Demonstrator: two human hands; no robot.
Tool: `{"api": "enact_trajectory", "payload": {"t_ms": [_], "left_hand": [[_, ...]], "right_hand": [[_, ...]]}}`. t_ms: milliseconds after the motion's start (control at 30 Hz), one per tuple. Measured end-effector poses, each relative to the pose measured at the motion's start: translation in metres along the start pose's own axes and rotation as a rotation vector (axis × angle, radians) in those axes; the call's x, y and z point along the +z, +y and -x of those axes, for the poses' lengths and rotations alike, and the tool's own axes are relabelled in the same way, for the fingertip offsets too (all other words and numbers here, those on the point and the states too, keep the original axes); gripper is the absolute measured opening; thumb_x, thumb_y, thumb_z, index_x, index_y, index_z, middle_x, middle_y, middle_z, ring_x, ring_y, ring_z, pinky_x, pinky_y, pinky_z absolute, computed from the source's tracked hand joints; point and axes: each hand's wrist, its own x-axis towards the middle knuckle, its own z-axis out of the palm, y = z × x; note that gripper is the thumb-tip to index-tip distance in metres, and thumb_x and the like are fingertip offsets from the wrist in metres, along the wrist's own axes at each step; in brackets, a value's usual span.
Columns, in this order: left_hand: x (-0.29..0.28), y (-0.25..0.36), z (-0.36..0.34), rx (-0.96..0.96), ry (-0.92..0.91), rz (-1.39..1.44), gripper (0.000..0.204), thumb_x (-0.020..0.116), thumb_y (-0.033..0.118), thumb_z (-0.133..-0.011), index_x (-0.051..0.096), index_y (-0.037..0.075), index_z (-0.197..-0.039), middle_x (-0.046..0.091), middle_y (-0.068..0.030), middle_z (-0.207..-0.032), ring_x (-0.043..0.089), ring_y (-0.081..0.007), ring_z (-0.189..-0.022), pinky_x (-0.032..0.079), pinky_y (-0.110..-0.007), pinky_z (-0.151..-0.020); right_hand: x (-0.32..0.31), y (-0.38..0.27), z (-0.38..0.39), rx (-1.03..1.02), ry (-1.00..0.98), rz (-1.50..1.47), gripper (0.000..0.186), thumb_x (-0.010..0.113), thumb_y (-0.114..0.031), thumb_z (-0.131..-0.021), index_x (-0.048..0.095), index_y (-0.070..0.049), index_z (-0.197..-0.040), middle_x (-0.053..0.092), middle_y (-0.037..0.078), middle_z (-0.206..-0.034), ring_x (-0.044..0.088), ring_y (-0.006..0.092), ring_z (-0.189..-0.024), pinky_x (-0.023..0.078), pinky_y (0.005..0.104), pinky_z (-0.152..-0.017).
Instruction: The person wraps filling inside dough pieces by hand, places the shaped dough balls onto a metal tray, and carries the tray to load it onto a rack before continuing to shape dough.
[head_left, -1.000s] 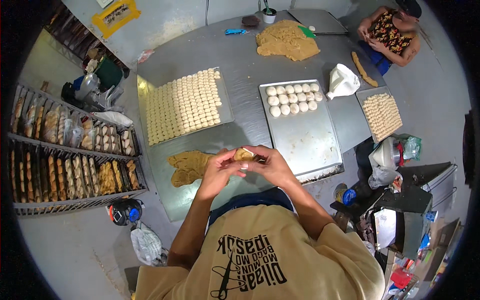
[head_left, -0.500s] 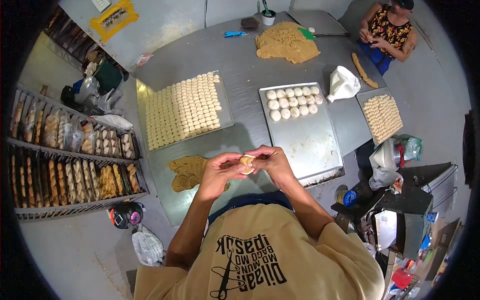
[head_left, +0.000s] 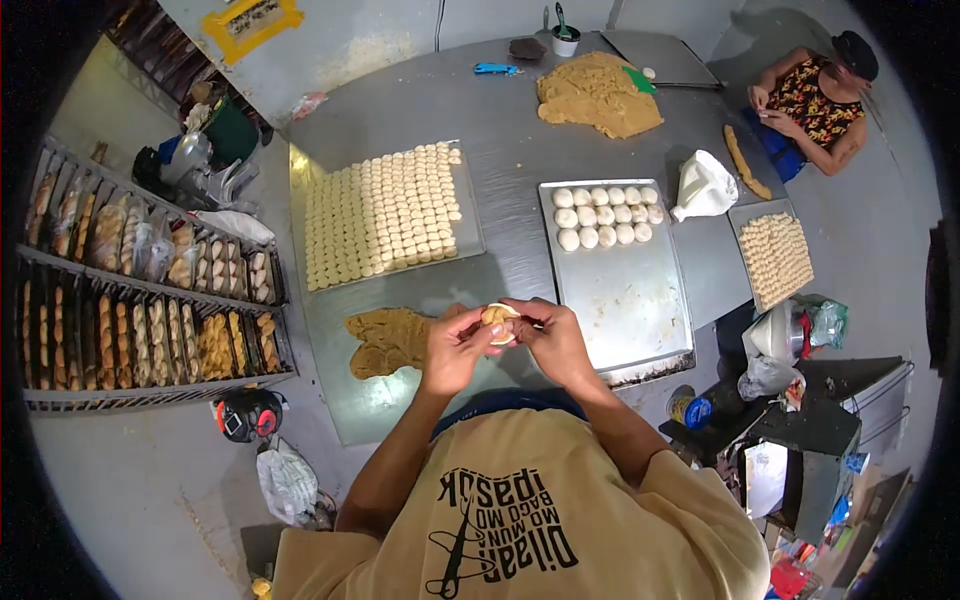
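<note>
Between my two hands, near the table's front edge, is a piece of pale dough (head_left: pixel 499 315) with brown filling showing in its middle. My left hand (head_left: pixel 456 348) pinches its left side with thumb and fingers. From the other side my right hand (head_left: pixel 552 340) grips the rim, fingers curled over the top. A flat lump of brown filling (head_left: pixel 388 343) lies on the table just left of my left hand. To the right, a metal tray (head_left: pixel 625 300) carries several round white dough balls (head_left: pixel 604 214) at its far end. At the left, another tray (head_left: pixel 470 225) holds rows of small pale dough pieces (head_left: pixel 385 215).
A large brown mound (head_left: pixel 600 95) with a green scraper (head_left: pixel 640 80) lies at the back. A white piping bag (head_left: pixel 703 185) and a tray of small pieces (head_left: pixel 775 255) are at the right. A person (head_left: pixel 815 105) works beyond. Bread racks (head_left: pixel 150 290) stand at the left.
The view has shifted a little, so the table's things sit farther right. Both hands still hold the dough, and more brown filling shows in it now.
</note>
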Motion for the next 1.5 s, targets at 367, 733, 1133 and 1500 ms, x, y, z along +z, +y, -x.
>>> {"api": "enact_trajectory", "payload": {"t_ms": [367, 733, 1133, 1500], "left_hand": [[-0.016, -0.011, 0.007, -0.253, -0.007, 0.336, 0.036, 0.072, 0.012, -0.109, 0.066, -0.006, -0.14, 0.075, -0.0184, -0.13, 0.078, -0.029, -0.113, 0.07, -0.041, -0.087], [-0.011, -0.06, 0.008, -0.074, 0.056, -0.045, 0.035, 0.074, 0.009, -0.106, 0.069, -0.007, -0.137, 0.078, -0.0155, -0.118, 0.078, -0.0226, -0.103, 0.069, -0.036, -0.083], [-0.02, -0.067, -0.04, -0.293, -0.127, 0.195, 0.036, 0.071, 0.011, -0.109, 0.068, -0.006, -0.141, 0.076, -0.0144, -0.127, 0.077, -0.025, -0.113, 0.069, -0.039, -0.091], [0.003, -0.115, -0.113, -0.289, 0.003, -0.022, 0.028, 0.065, 0.007, -0.108, 0.075, -0.009, -0.129, 0.079, -0.016, -0.115, 0.08, -0.0235, -0.092, 0.071, -0.036, -0.08]], "right_hand": [[-0.012, 0.034, -0.014, 0.013, -0.092, -0.168, 0.028, 0.07, 0.004, -0.103, 0.081, -0.002, -0.127, 0.079, 0.011, -0.114, 0.074, 0.0162, -0.087, 0.062, 0.0291, -0.075], [0.009, 0.029, 0.004, 0.103, 0.051, 0.178, 0.03, 0.08, -0.006, -0.097, 0.082, -0.004, -0.127, 0.068, 0.013, -0.098, 0.068, 0.0198, -0.087, 0.057, 0.0359, -0.08], [-0.018, 0.065, -0.031, 0.0, 0.041, 0.081, 0.025, 0.085, -0.005, -0.092, 0.086, -0.005, -0.118, 0.07, 0.01, -0.1, 0.07, 0.0199, -0.089, 0.057, 0.0334, -0.081], [-0.042, 0.128, -0.081, -0.031, 0.281, 0.422, 0.017, 0.087, -0.01, -0.084, 0.085, -0.003, -0.1, 0.073, 0.019, -0.09, 0.074, 0.0351, -0.088, 0.059, 0.0429, -0.08]]}}
